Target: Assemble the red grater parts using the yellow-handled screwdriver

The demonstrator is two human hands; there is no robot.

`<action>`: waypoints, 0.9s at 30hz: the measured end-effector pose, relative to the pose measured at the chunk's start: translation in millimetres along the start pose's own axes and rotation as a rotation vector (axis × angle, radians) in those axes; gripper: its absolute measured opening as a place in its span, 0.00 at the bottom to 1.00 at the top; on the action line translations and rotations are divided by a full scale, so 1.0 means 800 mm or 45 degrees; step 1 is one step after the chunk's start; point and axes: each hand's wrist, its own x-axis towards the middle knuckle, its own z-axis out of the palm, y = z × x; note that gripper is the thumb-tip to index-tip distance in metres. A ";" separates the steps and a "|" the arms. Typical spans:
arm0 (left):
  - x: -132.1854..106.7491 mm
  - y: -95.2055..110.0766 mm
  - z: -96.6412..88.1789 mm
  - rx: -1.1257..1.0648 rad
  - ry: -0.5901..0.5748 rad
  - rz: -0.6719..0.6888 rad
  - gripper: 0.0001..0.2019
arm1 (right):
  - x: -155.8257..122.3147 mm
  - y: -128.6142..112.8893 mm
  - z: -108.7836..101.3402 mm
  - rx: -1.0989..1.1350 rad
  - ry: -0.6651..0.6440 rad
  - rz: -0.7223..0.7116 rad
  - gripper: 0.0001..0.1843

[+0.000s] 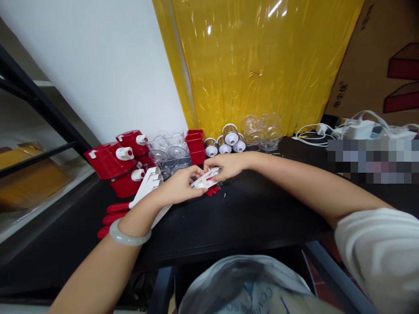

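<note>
Over the black table, my left hand (180,185) grips the near left end of a slim white plastic part (200,182), thumb below and fingers above. The fingers of my right hand (226,165) close on the far right end of that same part, where a bit of red shows inside. Small red pieces (212,191) and tiny screw-like bits lie on the table just beneath it. Under and beside my left forearm are several white handles with red grips (118,207), partly hidden by the arm.
Red tubs with white spouts (124,153) are stacked at left. Clear plastic cups (176,150), red rectangular bins (195,146) and white-capped cylindrical filters (231,135) line the back before a yellow plastic curtain (262,56). White cables (314,136) lie at right.
</note>
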 end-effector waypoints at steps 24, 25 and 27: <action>-0.002 0.006 0.004 0.176 -0.098 0.159 0.18 | -0.002 -0.012 -0.002 -0.071 -0.162 0.119 0.15; -0.002 0.007 0.005 0.190 -0.098 0.163 0.18 | -0.002 -0.015 -0.002 -0.064 -0.178 0.136 0.16; -0.002 0.008 0.005 0.216 -0.084 0.180 0.20 | -0.003 -0.019 -0.003 -0.054 -0.201 0.171 0.17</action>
